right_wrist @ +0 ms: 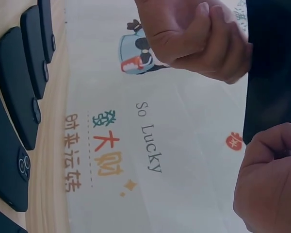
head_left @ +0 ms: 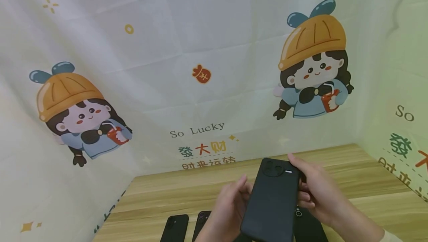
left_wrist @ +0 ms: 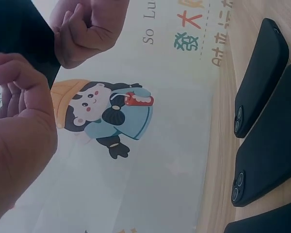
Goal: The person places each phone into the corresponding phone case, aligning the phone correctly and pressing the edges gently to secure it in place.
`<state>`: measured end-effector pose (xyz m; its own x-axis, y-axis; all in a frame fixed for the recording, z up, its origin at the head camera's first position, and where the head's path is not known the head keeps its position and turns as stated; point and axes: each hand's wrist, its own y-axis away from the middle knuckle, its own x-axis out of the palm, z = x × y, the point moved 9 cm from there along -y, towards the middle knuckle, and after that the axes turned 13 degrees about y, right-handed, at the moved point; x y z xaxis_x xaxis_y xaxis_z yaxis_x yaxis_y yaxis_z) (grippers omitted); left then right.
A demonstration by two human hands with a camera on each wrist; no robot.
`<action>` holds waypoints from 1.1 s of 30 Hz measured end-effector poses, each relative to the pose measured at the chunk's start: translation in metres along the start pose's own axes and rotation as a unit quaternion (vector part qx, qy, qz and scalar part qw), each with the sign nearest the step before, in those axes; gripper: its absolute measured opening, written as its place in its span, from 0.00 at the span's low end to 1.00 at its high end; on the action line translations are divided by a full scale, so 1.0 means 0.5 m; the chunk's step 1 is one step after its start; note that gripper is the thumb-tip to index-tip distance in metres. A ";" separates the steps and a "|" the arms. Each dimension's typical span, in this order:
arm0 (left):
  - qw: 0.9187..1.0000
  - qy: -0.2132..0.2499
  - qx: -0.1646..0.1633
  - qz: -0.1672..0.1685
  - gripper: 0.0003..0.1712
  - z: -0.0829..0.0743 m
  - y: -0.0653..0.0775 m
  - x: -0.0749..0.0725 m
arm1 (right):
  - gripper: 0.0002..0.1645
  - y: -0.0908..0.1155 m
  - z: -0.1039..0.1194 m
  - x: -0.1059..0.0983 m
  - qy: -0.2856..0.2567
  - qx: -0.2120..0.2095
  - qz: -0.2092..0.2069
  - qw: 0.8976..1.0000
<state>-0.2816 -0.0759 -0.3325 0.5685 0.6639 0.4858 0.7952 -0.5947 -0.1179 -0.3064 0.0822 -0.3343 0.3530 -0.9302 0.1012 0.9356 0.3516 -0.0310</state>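
Observation:
A black phone (head_left: pixel 272 201), its back with a round camera ring and a small white bar facing the head camera, is held up tilted above the table. My right hand (head_left: pixel 321 190) grips its upper right edge, thumb near the top corner and fingers curled at the side. At the left edge, my left hand (head_left: pixel 230 205) holds the phone with bent fingers, partly hidden by it. The left wrist view shows my left hand (left_wrist: pixel 22 126) curled at the phone's dark edge (left_wrist: pixel 19 29). In the right wrist view, my right hand (right_wrist: pixel 271 179) pinches the opposite edge.
Several dark phones lie in a row on the wooden table (head_left: pixel 167 190), including one at left (head_left: pixel 175 227), one beside it (head_left: pixel 201 221) and one partly beneath the held phone (head_left: pixel 311 227). A printed cloth (head_left: pixel 153 86) with cartoon figures hangs behind and beside the table.

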 end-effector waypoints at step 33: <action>0.973 -0.161 0.055 -0.158 0.24 0.002 -0.024 -0.064 | 0.25 -0.006 -0.006 0.002 0.340 0.018 0.011 0.940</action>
<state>-0.3089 -0.0895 -0.3476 0.3139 0.9242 0.2175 0.9488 -0.2970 -0.1073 -0.3089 0.0798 -0.3373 0.3064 -0.7711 -0.5582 0.9314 0.3638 0.0088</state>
